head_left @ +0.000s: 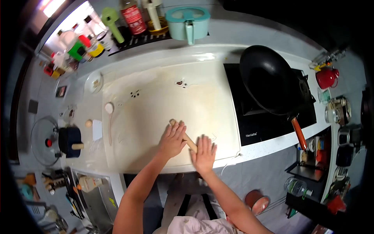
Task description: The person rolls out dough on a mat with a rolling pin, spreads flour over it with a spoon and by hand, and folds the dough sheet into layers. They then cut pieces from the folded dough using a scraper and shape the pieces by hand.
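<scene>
A slim wooden rolling pin [189,143] lies at a slant on the pale mat [156,107] near the counter's front edge. My left hand [173,141] rests flat across its upper part, fingers stretched out, and one end pokes out beyond the fingertips. At the lower end, my right hand [204,154] lies with fingers extended, its edge against the pin. Whatever may be under the pin and palms is hidden. To the left on the mat is a long-handled spoon [110,117].
A black wok [267,78] sits on the cooktop [249,126] at right, its wooden handle [299,132] jutting over the front edge. A teal lidded container [183,31] and bottles [133,17] line the back shelf. At left are a small plate [99,82] and a dark pot [68,142].
</scene>
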